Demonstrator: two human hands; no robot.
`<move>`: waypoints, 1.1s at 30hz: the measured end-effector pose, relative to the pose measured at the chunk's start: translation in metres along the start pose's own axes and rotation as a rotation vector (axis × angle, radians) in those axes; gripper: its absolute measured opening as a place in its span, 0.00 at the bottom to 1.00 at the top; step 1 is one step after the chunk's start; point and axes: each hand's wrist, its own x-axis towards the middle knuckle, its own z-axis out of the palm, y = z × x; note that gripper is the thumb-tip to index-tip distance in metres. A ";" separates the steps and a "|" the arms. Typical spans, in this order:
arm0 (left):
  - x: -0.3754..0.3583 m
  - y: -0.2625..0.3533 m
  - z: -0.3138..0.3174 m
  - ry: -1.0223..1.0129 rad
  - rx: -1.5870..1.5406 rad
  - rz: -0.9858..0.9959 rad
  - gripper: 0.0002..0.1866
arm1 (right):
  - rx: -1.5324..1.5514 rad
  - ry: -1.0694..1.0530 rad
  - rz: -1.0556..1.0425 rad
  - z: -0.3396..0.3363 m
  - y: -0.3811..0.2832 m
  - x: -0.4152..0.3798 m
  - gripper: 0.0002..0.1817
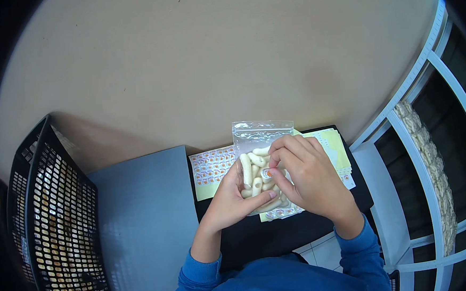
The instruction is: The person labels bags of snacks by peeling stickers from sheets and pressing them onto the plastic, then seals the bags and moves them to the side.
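A clear zip bag filled with pale, finger-shaped pieces is held up in front of me. My left hand grips its lower left side, with the thumb across the front. My right hand is at the bag's right side, thumb and forefinger pinched at a small round sticker with an orange mark, which lies against the bag's front. Whether the sticker is stuck down cannot be seen. Behind the bag is a sheet of round stickers, with more yellow-backed sheets to the right.
The sheets rest on a black surface. A grey board lies to its left, beside a tall black mesh basket. On the right stands a white metal rack. A plain wall rises behind.
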 end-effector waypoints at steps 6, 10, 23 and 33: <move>-0.003 0.003 -0.002 -0.041 -0.010 0.008 0.28 | 0.008 0.016 0.027 -0.001 -0.003 -0.002 0.09; -0.002 -0.001 -0.005 0.013 -0.051 0.029 0.26 | -0.010 0.065 0.019 0.004 -0.001 -0.004 0.12; -0.003 -0.002 0.004 0.091 0.006 -0.009 0.24 | 0.949 0.435 0.338 0.052 0.009 -0.019 0.29; 0.002 -0.017 0.002 0.067 0.104 -0.015 0.27 | 1.133 0.471 0.498 0.070 0.014 -0.025 0.25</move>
